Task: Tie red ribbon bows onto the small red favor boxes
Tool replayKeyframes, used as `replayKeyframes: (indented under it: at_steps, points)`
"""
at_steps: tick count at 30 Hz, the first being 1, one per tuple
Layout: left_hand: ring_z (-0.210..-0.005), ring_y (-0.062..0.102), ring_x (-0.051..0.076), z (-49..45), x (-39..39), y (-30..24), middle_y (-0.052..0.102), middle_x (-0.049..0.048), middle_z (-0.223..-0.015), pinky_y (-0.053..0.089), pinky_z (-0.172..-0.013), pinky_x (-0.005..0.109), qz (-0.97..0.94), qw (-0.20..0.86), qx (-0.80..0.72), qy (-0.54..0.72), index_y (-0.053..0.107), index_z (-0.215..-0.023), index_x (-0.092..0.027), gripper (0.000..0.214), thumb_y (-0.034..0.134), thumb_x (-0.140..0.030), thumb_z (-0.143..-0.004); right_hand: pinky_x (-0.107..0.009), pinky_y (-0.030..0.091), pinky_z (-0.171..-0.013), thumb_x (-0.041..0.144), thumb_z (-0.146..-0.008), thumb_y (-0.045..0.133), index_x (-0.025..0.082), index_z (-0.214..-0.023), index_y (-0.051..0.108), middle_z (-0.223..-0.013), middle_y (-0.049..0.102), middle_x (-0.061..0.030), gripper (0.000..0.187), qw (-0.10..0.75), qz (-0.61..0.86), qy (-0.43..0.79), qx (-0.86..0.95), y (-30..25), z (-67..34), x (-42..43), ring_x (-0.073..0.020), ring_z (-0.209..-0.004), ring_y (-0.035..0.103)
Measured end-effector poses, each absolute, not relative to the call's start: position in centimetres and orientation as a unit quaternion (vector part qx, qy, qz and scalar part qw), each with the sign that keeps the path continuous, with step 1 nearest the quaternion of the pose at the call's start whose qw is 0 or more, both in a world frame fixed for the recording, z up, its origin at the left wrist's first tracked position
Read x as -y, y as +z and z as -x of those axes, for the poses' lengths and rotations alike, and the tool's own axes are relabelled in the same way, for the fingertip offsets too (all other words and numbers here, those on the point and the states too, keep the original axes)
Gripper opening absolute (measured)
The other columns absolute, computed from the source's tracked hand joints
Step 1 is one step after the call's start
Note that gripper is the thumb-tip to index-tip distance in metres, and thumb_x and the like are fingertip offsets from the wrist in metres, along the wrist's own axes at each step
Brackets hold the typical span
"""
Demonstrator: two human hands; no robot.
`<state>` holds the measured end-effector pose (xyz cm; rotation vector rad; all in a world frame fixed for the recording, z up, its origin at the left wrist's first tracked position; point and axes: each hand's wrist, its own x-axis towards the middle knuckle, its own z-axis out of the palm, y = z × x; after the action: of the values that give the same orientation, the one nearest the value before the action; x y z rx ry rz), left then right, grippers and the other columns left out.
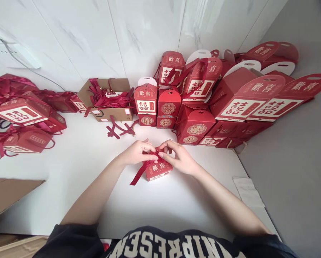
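Observation:
A small red gift box with pale printed characters stands on the white table in front of me. Dark red ribbon runs through its top, and one loose tail hangs down to the left. My left hand pinches the ribbon at the box's top from the left side. From the right, my right hand has thumb and forefinger closed on the ribbon at the same spot. Fingers partly hide the knot area.
A cardboard box full of ribbons stands at the back, with loose ribbon pieces before it. Red gift boxes are stacked at the right. Ribboned boxes pile up at the left. A cardboard flap juts in below them.

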<state>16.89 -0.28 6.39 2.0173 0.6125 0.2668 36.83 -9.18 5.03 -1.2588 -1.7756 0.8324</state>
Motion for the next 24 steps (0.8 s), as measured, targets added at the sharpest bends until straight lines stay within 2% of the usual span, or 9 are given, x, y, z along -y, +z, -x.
replayKeyframes:
  at_steps: [3,6,13,15,17,19,21,24]
  points:
    - [-0.064,0.064,0.013,-16.8,0.7,6.6,0.072,-0.0013,-0.072,0.006,-0.120,0.047,-0.808,0.512,-0.265,0.122,0.061,-0.078,-0.018,0.019,0.069,-0.035,-0.077,-0.028,0.044,-0.077,0.036,-0.090,0.057,0.019,-0.086,0.063,-0.088,0.059,-0.0039,0.018,0.415,0.494,0.339,0.685,4.2,-36.5,8.9,-0.0155,-0.081,0.055]
    - [-0.065,0.065,0.013,-16.8,1.0,6.8,0.071,-0.0019,-0.071,0.008,-0.119,0.048,-0.794,0.527,-0.273,0.130,0.053,-0.078,-0.019,0.023,0.071,-0.034,-0.076,-0.029,0.044,-0.080,0.033,-0.091,0.057,0.019,-0.084,0.063,-0.090,0.059,-0.0048,0.017,0.433,0.490,0.349,0.671,3.7,-36.3,8.8,-0.0161,-0.083,0.055]
    - [-0.051,0.052,0.008,-16.9,1.2,7.2,0.059,-0.0098,-0.054,0.009,-0.119,0.047,-0.831,0.468,-0.273,0.129,0.051,-0.074,-0.019,0.026,0.070,-0.036,-0.077,-0.031,0.043,-0.083,0.038,-0.092,0.055,0.020,-0.083,0.063,-0.084,0.061,-0.0035,0.022,0.429,0.495,0.339,0.675,4.1,-36.2,8.9,-0.0170,-0.083,0.055]
    - [-0.054,0.053,0.009,-16.9,1.1,7.3,0.062,-0.0075,-0.058,0.017,-0.116,0.049,-0.829,0.473,-0.272,0.124,0.051,-0.074,-0.019,0.024,0.068,-0.036,-0.078,-0.032,0.043,-0.084,0.036,-0.091,0.058,0.020,-0.082,0.063,-0.085,0.062,-0.0038,0.019,0.435,0.491,0.327,0.680,3.9,-36.2,8.9,-0.0175,-0.084,0.056]
    - [-0.061,0.058,0.011,-16.7,1.0,7.2,0.067,-0.0018,-0.068,0.036,-0.105,0.046,-0.808,0.512,-0.270,0.113,0.053,-0.078,-0.018,0.023,0.063,-0.038,-0.082,-0.033,0.043,-0.085,0.034,-0.092,0.057,0.020,-0.083,0.064,-0.087,0.064,-0.0044,0.017,0.442,0.480,0.320,0.687,3.6,-36.3,8.8,-0.0180,-0.085,0.056]
    - [-0.068,0.061,0.013,-16.5,0.9,7.1,0.067,0.0023,-0.077,0.048,-0.083,0.035,-0.779,0.556,-0.270,0.106,0.054,-0.082,-0.016,0.024,0.059,-0.039,-0.086,-0.035,0.043,-0.085,0.033,-0.092,0.057,0.021,-0.084,0.064,-0.088,0.065,-0.0047,0.016,0.449,0.467,0.315,0.694,3.3,-36.4,8.7,-0.0185,-0.086,0.057]
    - [-0.070,0.061,0.014,-16.4,0.8,6.9,0.065,0.0024,-0.078,0.047,-0.068,0.028,-0.762,0.578,-0.273,0.104,0.054,-0.083,-0.016,0.024,0.058,-0.039,-0.086,-0.036,0.043,-0.085,0.031,-0.093,0.056,0.022,-0.084,0.063,-0.088,0.065,-0.0042,0.015,0.453,0.458,0.305,0.701,3.1,-36.5,8.6,-0.0186,-0.086,0.058]
    - [-0.065,0.056,0.011,-16.4,0.8,6.8,0.060,-0.0012,-0.070,0.045,-0.065,0.025,-0.768,0.570,-0.273,0.107,0.053,-0.080,-0.016,0.024,0.059,-0.038,-0.086,-0.037,0.041,-0.087,0.032,-0.092,0.057,0.023,-0.089,0.063,-0.089,0.066,-0.0034,0.012,0.446,0.456,0.288,0.714,3.1,-36.5,8.7,-0.0188,-0.086,0.058]
